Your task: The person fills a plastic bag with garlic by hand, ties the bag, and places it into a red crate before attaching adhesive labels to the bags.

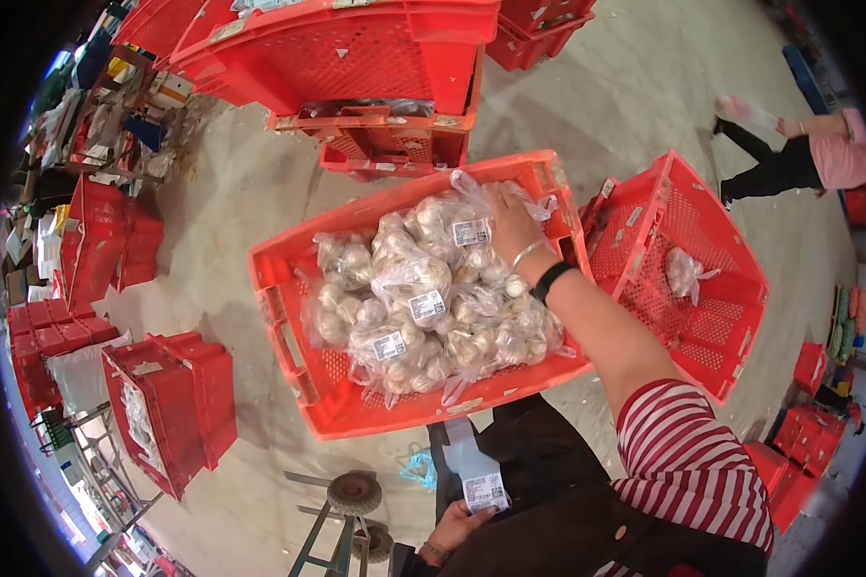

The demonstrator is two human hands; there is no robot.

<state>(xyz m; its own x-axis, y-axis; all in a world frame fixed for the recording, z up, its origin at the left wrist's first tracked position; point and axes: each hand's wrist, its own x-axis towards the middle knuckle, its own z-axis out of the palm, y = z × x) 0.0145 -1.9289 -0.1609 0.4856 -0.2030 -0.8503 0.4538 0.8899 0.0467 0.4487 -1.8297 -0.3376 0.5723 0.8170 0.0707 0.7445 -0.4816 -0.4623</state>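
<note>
My right hand (512, 229), with a dark band and a bracelet at the wrist, grips the top of a clear plastic bag of garlic (438, 219) at the far right of an orange-red crate (337, 415). A white printed label (471, 232) is on that bag, close to my fingers. Several more knotted garlic bags fill the crate, and labels also show on a middle bag (414, 279) and a front bag (394, 370). Low in front of my body, my left hand (460, 527) pinches a strip of printed labels (484, 490).
A red crate (712, 317) with one small bag (684, 274) inside stands at the right. Stacked red crates (375, 77) are ahead, others (178, 404) at the left. A wheeled metal frame (354, 492) is near my legs. A person (818, 154) walks at far right.
</note>
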